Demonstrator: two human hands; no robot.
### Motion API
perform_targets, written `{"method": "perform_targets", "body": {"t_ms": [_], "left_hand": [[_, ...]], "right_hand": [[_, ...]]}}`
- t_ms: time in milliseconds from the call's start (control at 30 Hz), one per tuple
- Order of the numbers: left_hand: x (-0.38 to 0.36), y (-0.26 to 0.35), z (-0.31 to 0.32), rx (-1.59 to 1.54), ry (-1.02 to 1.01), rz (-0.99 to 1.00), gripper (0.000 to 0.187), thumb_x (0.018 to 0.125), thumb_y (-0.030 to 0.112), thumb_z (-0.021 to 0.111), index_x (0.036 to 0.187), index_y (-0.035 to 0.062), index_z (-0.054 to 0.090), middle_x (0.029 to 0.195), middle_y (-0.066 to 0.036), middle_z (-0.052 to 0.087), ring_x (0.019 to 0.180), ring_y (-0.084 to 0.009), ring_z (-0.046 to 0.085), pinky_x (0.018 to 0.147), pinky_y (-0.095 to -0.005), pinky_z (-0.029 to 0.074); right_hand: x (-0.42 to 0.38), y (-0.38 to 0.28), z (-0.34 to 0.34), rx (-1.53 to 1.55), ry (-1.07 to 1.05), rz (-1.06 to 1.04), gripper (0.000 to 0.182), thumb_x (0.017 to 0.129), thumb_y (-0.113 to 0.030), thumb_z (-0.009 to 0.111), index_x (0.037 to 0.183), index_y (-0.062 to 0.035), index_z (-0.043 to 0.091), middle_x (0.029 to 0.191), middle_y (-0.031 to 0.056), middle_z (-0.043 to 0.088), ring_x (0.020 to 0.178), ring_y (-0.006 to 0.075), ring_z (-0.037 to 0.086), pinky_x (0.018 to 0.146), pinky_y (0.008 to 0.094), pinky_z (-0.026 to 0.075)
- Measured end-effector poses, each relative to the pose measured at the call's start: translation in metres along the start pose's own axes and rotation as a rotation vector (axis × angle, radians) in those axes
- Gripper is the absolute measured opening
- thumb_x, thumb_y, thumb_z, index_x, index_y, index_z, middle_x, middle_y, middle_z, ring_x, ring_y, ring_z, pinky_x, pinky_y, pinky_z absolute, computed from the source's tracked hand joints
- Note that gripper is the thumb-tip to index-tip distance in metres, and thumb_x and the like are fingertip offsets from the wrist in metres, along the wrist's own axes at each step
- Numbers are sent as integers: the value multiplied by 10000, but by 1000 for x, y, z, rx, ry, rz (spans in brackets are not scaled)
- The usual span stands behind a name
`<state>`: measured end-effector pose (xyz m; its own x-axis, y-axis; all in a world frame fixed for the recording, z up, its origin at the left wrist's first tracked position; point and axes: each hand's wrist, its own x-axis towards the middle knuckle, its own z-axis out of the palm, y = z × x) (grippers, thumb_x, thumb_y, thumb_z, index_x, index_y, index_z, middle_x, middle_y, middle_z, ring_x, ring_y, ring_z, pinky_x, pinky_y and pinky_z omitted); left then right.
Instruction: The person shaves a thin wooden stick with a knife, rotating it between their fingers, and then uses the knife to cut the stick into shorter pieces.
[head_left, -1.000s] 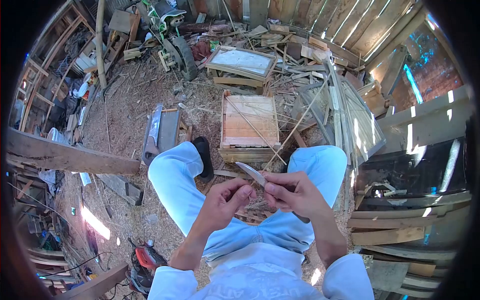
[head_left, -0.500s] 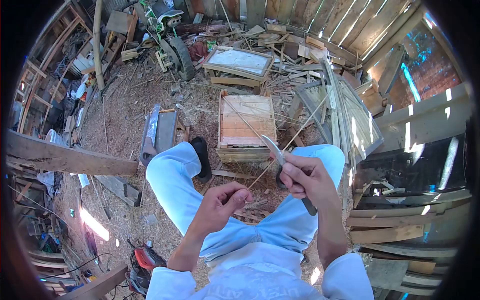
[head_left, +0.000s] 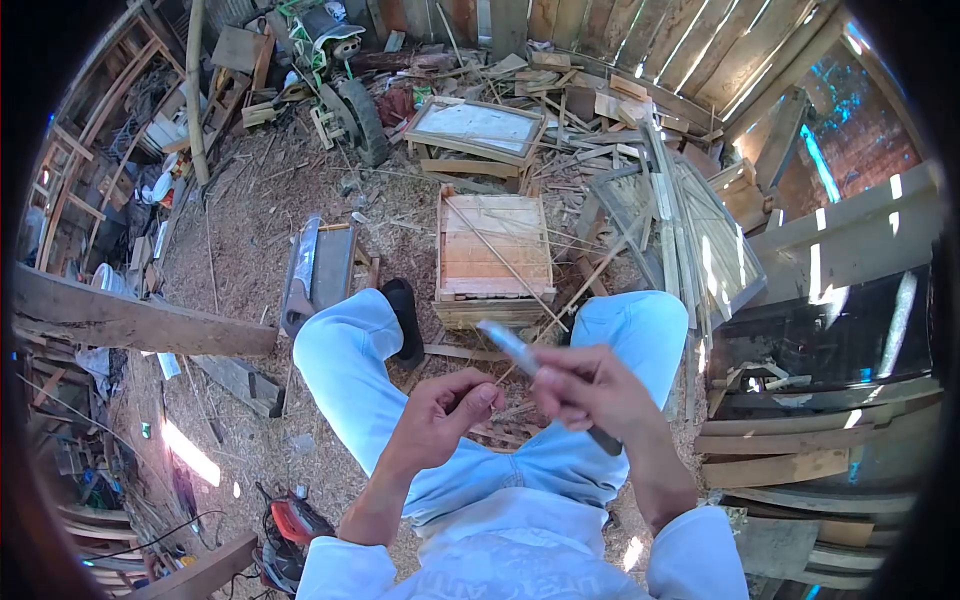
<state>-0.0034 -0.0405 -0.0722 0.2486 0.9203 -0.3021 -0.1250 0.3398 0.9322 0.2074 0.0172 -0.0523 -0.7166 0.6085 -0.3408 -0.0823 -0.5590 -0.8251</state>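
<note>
My left hand [head_left: 445,412] is closed, pinching the near end of a long thin wooden strip [head_left: 592,278] between thumb and forefinger. The strip slants away to the upper right, past the wooden box. Wrapped around the handle of a knife [head_left: 508,346], my right hand [head_left: 590,395] is just right of my left hand, over the strip. The blade points up and left and is blurred; the dark handle end shows below the palm. Both hands are above my lap, between my knees.
A wooden box [head_left: 495,245] stands in front of my feet. Left of it lies a saw [head_left: 300,270] on a dark board. A framed panel [head_left: 475,128] and scrap wood lie beyond. A red and black tool [head_left: 292,522] is at lower left, stacked boards [head_left: 800,440] at right.
My right hand and the knife have moved down and left, nearer my left hand. My left hand has hardly moved and keeps its pinch.
</note>
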Motion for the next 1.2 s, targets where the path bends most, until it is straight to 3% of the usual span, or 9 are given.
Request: {"method": "perform_targets", "body": {"t_ms": [67, 267, 367, 467, 600, 700, 1000, 1067, 1200], "left_hand": [[-1, -1, -1, 40, -42, -35, 213, 941, 213, 546, 936, 16, 624, 835, 11, 611, 709, -41, 478, 638, -191, 417], [-1, -1, 2, -9, -8, 9, 209, 945, 204, 539, 920, 16, 626, 787, 20, 580, 691, -35, 459, 605, -189, 396], [-2, -1, -1, 35, -28, -13, 204, 946, 194, 536, 923, 12, 626, 762, 22, 570, 679, -33, 456, 595, -191, 389], [-1, -6, -5, 91, -5, -8, 211, 949, 193, 529, 912, 9, 625, 746, 24, 568, 653, -30, 450, 572, -190, 377], [5, -10, -3, 106, 33, 58, 206, 949, 190, 527, 913, 9, 617, 699, 32, 534, 607, -30, 419, 537, -189, 350], [5, -4, -1, -48, -36, -50, 196, 951, 187, 522, 920, 12, 606, 664, 41, 488, 580, -33, 392, 506, -193, 319], [1, -2, 0, -69, -89, -8, 191, 962, 169, 498, 942, 2, 587, 681, 34, 496, 599, -36, 406, 516, -194, 335], [2, -1, 6, -46, 10, 46, 218, 958, 209, 505, 867, 25, 580, 592, 55, 402, 504, -27, 308, 433, -195, 236], [-1, -2, 3, 35, -5, 59, 223, 956, 215, 509, 861, 27, 583, 590, 56, 404, 503, -26, 313, 431, -195, 239]], "right_hand": [[-3, -18, -14, 55, 174, -70, 338, 951, -164, 513, 1264, -37, 517, 647, -32, 477, 479, 17, 350, 406, 161, 276], [-5, -7, -6, 35, 53, 33, 339, 951, -154, 499, 1281, -76, 512, 670, -15, 494, 474, 18, 346, 401, 166, 258], [-6, -25, -23, 119, 246, -142, 274, 949, -144, 504, 1189, -22, 553, 686, 8, 514, 486, 22, 361, 391, 164, 269], [-5, -26, -20, 12, 323, -149, 384, 939, -186, 530, 1271, 3, 491, 657, -6, 478, 451, 11, 335, 385, 167, 244], [-4, -18, -19, 36, 228, -118, 352, 938, -133, 528, 1272, -22, 507, 708, 12, 545, 495, 27, 381, 410, 173, 300], [6, 7, -4, -71, 63, -25, 336, 931, -128, 541, 1251, -25, 529, 723, 15, 570, 505, 28, 403, 414, 180, 308], [-2, -13, -5, 26, 109, -67, 299, 949, -137, 510, 1222, -20, 549, 695, 5, 552, 495, 26, 391, 417, 181, 304], [1, -3, 3, -90, -10, 8, 331, 955, -134, 496, 1262, -14, 513, 687, 9, 535, 493, 19, 369, 418, 177, 299], [-5, -21, -17, 53, 180, -68, 322, 955, -125, 490, 1263, -33, 518, 682, 2, 518, 490, 17, 351, 409, 171, 283]]}}
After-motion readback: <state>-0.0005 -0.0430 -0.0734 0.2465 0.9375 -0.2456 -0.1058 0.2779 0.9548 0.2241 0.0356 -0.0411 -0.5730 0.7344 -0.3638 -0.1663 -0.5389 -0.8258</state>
